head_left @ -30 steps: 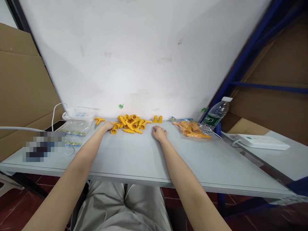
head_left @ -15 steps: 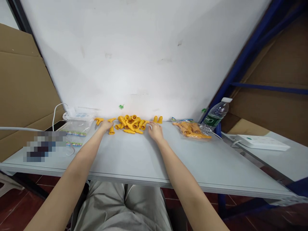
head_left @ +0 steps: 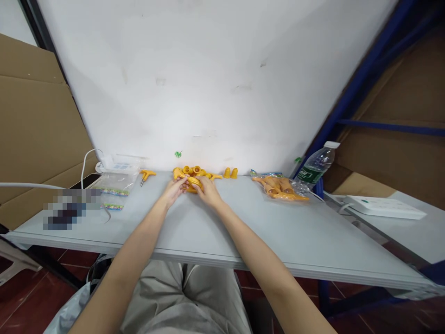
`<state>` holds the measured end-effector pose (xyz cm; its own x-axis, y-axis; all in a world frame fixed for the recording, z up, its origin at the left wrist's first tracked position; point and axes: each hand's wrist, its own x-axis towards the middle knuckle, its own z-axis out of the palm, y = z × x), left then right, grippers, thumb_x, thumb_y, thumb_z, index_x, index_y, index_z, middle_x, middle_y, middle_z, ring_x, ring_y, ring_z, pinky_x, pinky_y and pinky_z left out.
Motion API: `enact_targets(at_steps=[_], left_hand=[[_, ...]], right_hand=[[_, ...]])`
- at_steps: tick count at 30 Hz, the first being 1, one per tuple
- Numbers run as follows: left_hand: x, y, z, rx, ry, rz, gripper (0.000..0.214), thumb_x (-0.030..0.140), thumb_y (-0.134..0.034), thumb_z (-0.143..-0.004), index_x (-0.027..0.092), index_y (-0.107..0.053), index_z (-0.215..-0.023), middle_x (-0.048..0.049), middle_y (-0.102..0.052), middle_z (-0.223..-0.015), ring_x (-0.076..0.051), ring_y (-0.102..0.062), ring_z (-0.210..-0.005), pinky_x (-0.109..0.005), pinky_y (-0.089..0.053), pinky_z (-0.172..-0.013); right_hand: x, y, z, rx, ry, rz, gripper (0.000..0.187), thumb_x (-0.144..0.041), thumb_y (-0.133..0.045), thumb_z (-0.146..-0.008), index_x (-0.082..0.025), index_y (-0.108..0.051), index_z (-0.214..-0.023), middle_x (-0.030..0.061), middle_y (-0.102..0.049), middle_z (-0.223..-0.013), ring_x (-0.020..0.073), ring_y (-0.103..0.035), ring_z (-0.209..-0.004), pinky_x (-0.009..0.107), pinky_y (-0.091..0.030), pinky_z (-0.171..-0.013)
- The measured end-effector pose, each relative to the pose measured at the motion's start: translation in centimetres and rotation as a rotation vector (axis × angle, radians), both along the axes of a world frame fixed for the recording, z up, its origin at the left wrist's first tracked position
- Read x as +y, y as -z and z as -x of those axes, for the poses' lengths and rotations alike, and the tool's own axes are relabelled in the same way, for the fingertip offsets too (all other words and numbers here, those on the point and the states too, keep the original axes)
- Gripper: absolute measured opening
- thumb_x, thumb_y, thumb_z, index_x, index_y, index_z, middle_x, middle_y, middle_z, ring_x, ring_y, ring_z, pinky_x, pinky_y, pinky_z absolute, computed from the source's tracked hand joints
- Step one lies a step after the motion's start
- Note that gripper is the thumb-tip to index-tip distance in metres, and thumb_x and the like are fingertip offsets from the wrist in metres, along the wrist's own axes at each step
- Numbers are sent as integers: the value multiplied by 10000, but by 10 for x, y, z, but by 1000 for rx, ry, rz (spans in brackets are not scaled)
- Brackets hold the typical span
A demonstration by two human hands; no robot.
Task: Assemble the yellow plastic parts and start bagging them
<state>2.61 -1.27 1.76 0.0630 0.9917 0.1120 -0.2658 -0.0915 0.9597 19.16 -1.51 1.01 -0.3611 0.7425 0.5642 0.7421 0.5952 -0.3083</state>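
My left hand (head_left: 176, 189) and my right hand (head_left: 209, 190) come together at the front of a heap of yellow plastic parts (head_left: 196, 170). Between them are yellow plastic pieces (head_left: 195, 181) with curved sides, which the fingers of both hands grip; how many is hard to tell. To the left of my left hand lies a yellow T-shaped handle (head_left: 148, 173) with a metal spiral (head_left: 142, 183) below it. Two yellow cup-shaped caps (head_left: 231, 173) stand beyond my right hand, against the wall. My hands cover part of the heap.
On the right, a clear bag of yellow parts (head_left: 278, 188) lies beside a leaning water bottle (head_left: 318, 166). Clear plastic bags (head_left: 118, 183), a white power strip (head_left: 116, 166) and a cable (head_left: 83, 169) are at the left. A white panel (head_left: 222, 93) rises behind the table (head_left: 222, 227).
My left hand has moved right, away from the T-shaped handle, and my right hand has moved left. Both now meet at the heap, with yellow pieces gripped between them.
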Motion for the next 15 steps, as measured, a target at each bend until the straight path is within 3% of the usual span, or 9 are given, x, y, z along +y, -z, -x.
enact_targets(at_steps=[2, 5, 8, 10, 13, 15], left_hand=[[-3, 3, 3, 85, -49, -42, 314, 377, -643, -816, 129, -623, -1008, -74, -666, -868, -110, -614, -656, -196, -452, -535], [-5, 6, 10, 380, -252, -213, 423, 331, -607, -845, 161, -551, -1228, -107, -654, -1106, -167, -651, -874, -277, -525, -753], [-9, 7, 15, 701, -371, -453, 482, 267, -568, -867, 197, -494, -1338, -102, -605, -1237, -203, -584, -1118, -325, -452, -980], [-12, 7, 16, 851, -367, -521, 449, 235, -526, -886, 203, -515, -1334, -98, -608, -1228, -198, -594, -1085, -321, -442, -990], [-17, 4, 15, 998, -357, -492, 420, 221, -518, -888, 210, -553, -1307, -90, -632, -1162, -176, -634, -873, -312, -483, -902], [-19, 2, 14, 1064, -370, -466, 407, 225, -537, -880, 215, -572, -1286, -86, -638, -1134, -178, -633, -841, -308, -490, -873]], right_hand=[[1, 0, -2, -16, 25, -1, 401, -333, -374, -958, -149, -552, -1267, 151, -639, -1162, 272, -561, -1082, 389, -388, -928], [2, -1, -7, -49, 60, -32, 387, -314, -389, -949, -157, -560, -1259, 144, -633, -1162, 273, -556, -1072, 387, -369, -923], [1, -3, -11, -102, 86, -67, 362, -293, -410, -942, -173, -572, -1243, 135, -630, -1178, 267, -547, -1086, 386, -342, -940], [0, -6, -13, -136, 102, -90, 344, -273, -412, -943, -182, -575, -1232, 131, -630, -1192, 262, -535, -1112, 392, -318, -961], [-2, -9, -16, -171, 123, -131, 326, -234, -395, -949, -197, -571, -1220, 125, -628, -1216, 254, -514, -1149, 419, -263, -1013], [-4, -10, -16, -190, 131, -149, 317, -212, -391, -947, -207, -574, -1207, 118, -636, -1205, 251, -513, -1148, 449, -218, -1052]])
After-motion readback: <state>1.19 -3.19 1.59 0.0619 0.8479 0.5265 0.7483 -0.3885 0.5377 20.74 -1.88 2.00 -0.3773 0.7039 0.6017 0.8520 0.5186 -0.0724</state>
